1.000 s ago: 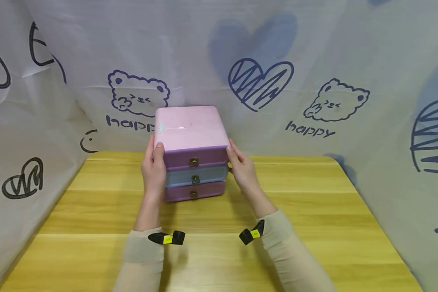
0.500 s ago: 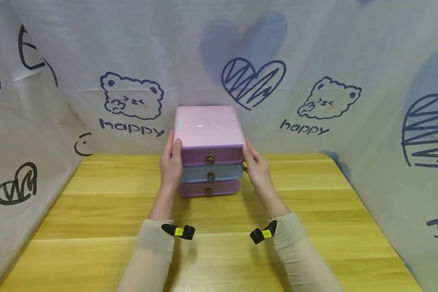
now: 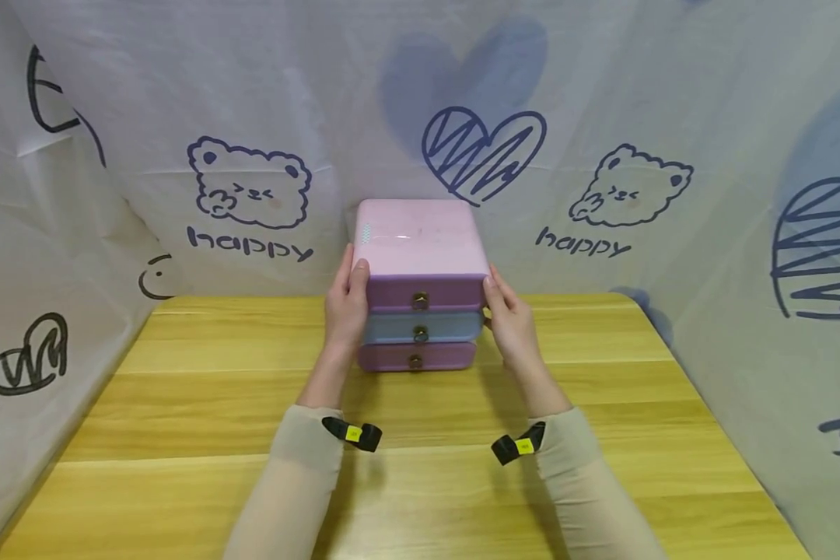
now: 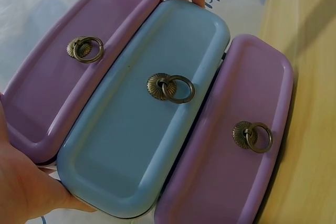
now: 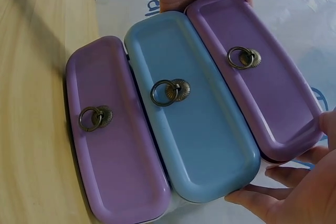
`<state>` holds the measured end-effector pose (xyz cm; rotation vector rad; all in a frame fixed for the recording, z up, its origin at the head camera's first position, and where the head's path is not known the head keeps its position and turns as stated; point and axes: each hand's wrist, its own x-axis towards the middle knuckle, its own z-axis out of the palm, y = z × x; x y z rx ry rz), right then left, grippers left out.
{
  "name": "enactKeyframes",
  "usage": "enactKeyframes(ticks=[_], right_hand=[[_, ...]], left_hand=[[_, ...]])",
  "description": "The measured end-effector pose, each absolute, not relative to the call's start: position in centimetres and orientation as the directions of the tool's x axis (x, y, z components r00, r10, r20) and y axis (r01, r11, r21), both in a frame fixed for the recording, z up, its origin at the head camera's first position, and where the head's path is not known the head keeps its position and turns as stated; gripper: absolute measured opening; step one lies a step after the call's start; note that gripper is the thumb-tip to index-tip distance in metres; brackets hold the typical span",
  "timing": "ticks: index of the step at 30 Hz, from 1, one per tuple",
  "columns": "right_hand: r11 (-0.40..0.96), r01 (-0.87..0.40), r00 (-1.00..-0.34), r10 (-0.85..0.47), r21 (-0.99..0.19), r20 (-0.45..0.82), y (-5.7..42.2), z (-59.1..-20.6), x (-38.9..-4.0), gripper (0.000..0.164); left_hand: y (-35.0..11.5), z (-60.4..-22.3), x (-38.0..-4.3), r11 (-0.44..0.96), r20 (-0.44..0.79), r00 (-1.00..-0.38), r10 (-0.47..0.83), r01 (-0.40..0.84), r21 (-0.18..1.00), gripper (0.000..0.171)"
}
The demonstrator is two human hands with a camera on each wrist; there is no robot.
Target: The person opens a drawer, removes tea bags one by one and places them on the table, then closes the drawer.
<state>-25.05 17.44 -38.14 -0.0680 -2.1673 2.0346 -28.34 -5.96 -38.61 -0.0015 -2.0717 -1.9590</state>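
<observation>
A small desktop drawer box (image 3: 420, 241) with a glossy pink top stands upright at the back middle of the table. Its front has a purple top drawer (image 3: 392, 293), a blue middle drawer (image 4: 136, 114) and a purple bottom drawer (image 5: 119, 135), all pushed in. Each bears a brass ring pull (image 5: 170, 92). My left hand (image 3: 346, 311) holds the box's left side, thumb at the top front corner. On the opposite side my right hand (image 3: 514, 323) holds it likewise, fingers spread along the side wall in the right wrist view.
The yellow wood-grain table (image 3: 420, 482) ends in a back edge just behind the box. A pale cloth (image 3: 378, 93) with printed hearts and bears hangs behind and at both sides. A black wrist strap (image 3: 353, 433) sits on each sleeve.
Both hands have moved the drawer box to the right and slightly farther back, turning its front straighter toward me. Their hold on its sides stays the same. The head view has shifted a little.
</observation>
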Motion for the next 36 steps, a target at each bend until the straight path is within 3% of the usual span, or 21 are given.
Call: enactKeyframes(ticks=[19, 30, 36], right_hand=[[0.122, -0.099, -0.984, 0.136, -0.988, 0.115, 17.9, -38.4, -25.1, 0.053], [0.121, -0.163, -0.978, 0.113, -0.979, 0.176, 18.4, -39.3, -24.7, 0.052], [0.205, -0.203, -0.968, 0.104, -0.957, 0.228, 18.5, -40.0, -24.1, 0.054]], left_hand=[[-7.6, -38.7, -28.8, 0.013, 0.184, -0.982, -0.034, 0.184, 0.983, 0.065], [-10.2, -39.6, -29.7, -0.064, 0.178, -0.979, 0.097, 0.172, 0.983, 0.058], [-11.6, -39.9, -30.6, -0.055, 0.157, -0.974, 0.164, 0.15, 0.987, 0.056]])
